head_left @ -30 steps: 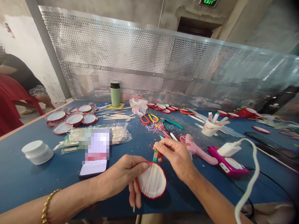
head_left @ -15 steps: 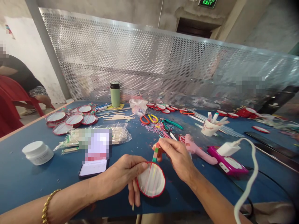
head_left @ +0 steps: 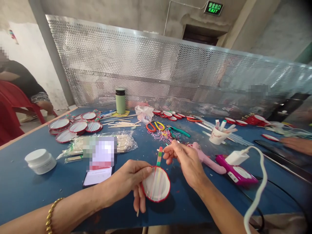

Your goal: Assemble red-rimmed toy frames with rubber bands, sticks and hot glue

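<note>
My left hand (head_left: 136,182) pinches the upper left edge of a round white disc (head_left: 159,191) with a red rim and fine strands across its face. A flat stick (head_left: 159,156) banded in green, pink and red stands up from the disc's top edge. Below the lower fingers of this hand pokes the end of a thin wooden stick (head_left: 137,213). Just right of the banded stick, my right hand (head_left: 181,159) hovers apart from it, fingers loosely bent and nothing visible in them. Behind that hand lies a pink glue gun (head_left: 207,157).
Finished-looking red-rimmed discs (head_left: 78,126) pile up at left. Around me are a white jar (head_left: 40,161), a phone (head_left: 98,175), bagged sticks (head_left: 125,141), green-handled pliers (head_left: 180,131), a paper cup of pens (head_left: 216,136) and a purple power strip (head_left: 235,174). Another person's hand (head_left: 297,144) appears at right.
My right hand has let go of the banded stick and drawn back slightly to the right. My left hand still grips the disc. Another person's hand has come into view at the right.
</note>
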The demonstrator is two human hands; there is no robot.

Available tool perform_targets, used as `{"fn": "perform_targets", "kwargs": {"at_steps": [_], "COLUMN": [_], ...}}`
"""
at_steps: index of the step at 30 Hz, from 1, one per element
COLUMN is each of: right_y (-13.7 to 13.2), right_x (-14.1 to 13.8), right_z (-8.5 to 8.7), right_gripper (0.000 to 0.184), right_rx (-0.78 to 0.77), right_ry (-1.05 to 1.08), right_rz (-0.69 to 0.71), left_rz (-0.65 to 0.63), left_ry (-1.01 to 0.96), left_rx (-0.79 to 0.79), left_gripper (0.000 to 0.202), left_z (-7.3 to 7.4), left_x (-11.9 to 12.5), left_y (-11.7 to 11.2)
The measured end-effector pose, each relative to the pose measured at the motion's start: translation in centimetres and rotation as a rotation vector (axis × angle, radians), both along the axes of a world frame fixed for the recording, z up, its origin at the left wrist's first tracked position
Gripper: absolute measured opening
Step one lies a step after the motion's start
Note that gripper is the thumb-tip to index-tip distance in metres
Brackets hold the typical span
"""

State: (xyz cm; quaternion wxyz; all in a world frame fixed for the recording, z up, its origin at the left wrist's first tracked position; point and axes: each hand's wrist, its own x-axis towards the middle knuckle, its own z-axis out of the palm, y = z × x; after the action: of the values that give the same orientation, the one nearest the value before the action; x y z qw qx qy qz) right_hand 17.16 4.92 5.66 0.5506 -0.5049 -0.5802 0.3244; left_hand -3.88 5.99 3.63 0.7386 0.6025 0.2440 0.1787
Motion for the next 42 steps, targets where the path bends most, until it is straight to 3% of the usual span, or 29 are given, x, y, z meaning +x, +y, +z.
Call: {"fn": "perform_targets", "kwargs": {"at_steps": [8, 19, 37, 42], "right_y": [0.27, -0.02, 0.15, 0.04], "right_x": [-0.06, -0.32, 0.19, 0.39], "right_z": [-0.24, 0.42, -0.35, -0.31], "right_gripper": [0.047, 0.034, 0.031, 0.033], "right_rx": [-0.027, -0.102, -0.009, 0.022], "right_ry": [-0.072, -0.074, -0.191, -0.172], "right_rz": [0.003, 0.117, 0.1, 0.035], "left_rz": [0.009, 0.008, -0.007, 0.024], "left_ry": [-0.035, -0.063, -0.025, -0.031], "left_rx": [-0.013, 0.001, 0.006, -0.003], "left_gripper": [0.04, 0.038, 0.039, 0.039], "left_z": [0.55, 0.38, 0.41, 0.56], "left_x": [0.05, 0.06, 0.09, 0.12], "left_y": [-0.04, 0.13, 0.03, -0.03]}}
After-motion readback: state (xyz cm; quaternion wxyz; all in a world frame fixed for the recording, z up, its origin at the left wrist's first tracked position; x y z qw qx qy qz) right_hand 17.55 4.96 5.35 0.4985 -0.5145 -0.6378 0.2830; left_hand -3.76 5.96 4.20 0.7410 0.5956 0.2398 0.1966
